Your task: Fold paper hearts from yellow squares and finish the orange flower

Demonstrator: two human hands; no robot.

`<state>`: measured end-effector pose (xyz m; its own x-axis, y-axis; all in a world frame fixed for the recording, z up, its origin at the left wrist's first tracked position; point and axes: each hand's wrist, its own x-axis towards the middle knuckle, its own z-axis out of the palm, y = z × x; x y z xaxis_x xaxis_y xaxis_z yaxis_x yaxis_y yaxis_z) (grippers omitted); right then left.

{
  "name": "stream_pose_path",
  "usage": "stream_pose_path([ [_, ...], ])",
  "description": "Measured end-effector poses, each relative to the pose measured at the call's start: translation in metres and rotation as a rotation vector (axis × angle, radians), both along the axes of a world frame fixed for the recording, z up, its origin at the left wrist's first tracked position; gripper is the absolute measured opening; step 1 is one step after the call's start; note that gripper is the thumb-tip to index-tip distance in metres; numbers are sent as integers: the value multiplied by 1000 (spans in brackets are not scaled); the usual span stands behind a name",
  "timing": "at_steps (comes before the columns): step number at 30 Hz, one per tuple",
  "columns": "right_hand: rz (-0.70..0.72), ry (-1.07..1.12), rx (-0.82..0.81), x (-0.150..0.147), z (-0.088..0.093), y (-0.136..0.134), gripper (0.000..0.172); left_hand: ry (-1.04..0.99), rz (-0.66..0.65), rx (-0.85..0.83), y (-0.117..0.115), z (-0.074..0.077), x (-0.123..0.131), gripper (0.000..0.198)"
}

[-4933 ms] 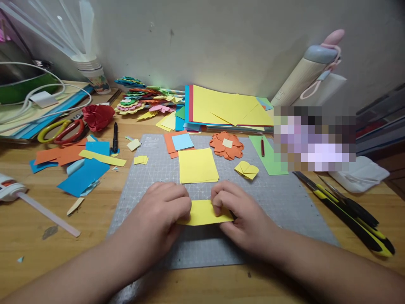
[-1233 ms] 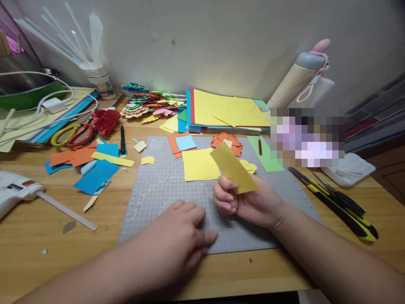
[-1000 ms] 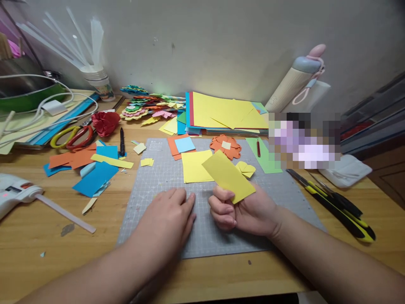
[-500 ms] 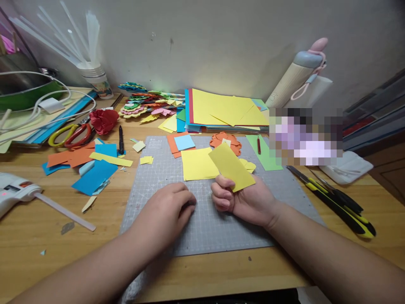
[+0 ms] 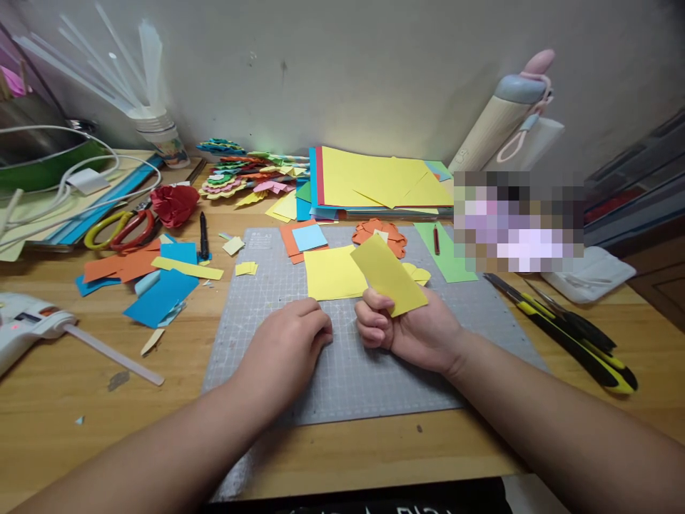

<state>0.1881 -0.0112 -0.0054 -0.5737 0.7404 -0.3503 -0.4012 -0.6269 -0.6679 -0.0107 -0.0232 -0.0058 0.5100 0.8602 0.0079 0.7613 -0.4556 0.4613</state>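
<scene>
My right hand (image 5: 412, 330) is curled in a fist over the grey cutting mat (image 5: 251, 321) and grips a folded yellow paper strip (image 5: 388, 274), which stands up tilted to the left. My left hand (image 5: 286, 350) rests on the mat just left of it, fingers curled under, with nothing visible in them. Behind the hands lie a yellow paper square (image 5: 332, 272), a small folded yellow piece (image 5: 420, 273) and an orange paper flower (image 5: 382, 232).
A stack of coloured sheets (image 5: 379, 182) lies at the back. Utility knives (image 5: 572, 335) lie at the right. Scissors (image 5: 120, 227), a red paper flower (image 5: 174, 202), a black pen (image 5: 203, 234), paper scraps (image 5: 155, 275) and a glue gun (image 5: 32, 325) lie at the left.
Both hands were pressing the yellow strip flat on the mat. My right hand has since lifted it upright, and my left hand has drawn back and curled beside it.
</scene>
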Motion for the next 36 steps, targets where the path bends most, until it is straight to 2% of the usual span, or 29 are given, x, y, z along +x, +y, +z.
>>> stream_pose_path([
  [6, 5, 2, 21, 0, 0, -1, 26, 125, -78, 47, 1, 0, 4, 21],
  [10, 18, 47, 17, 2, -3, 0, 28, 57, -82, -16, 6, 0, -2, 19],
  [17, 1, 93, -9, 3, -3, 1, 29, -170, 118, -225, 14, 4, -15, 14],
  [20, 11, 112, -17, 3, -4, 1, 29, -394, 210, -382, 17, 7, -16, 15],
  [25, 17, 126, -21, 4, -5, 2, 27, -967, 260, -881, 19, 10, -21, 17],
  [29, 16, 127, -20, 4, -6, 2, 22, -1158, 287, -1089, 17, 14, -22, 17],
  [32, 16, 126, -20, 4, -5, 2, 22, -1272, 322, -1085, 19, 17, -23, 18],
  [36, 14, 123, -15, 4, -5, 1, 22, -1487, 579, -827, 30, 22, -30, 12],
])
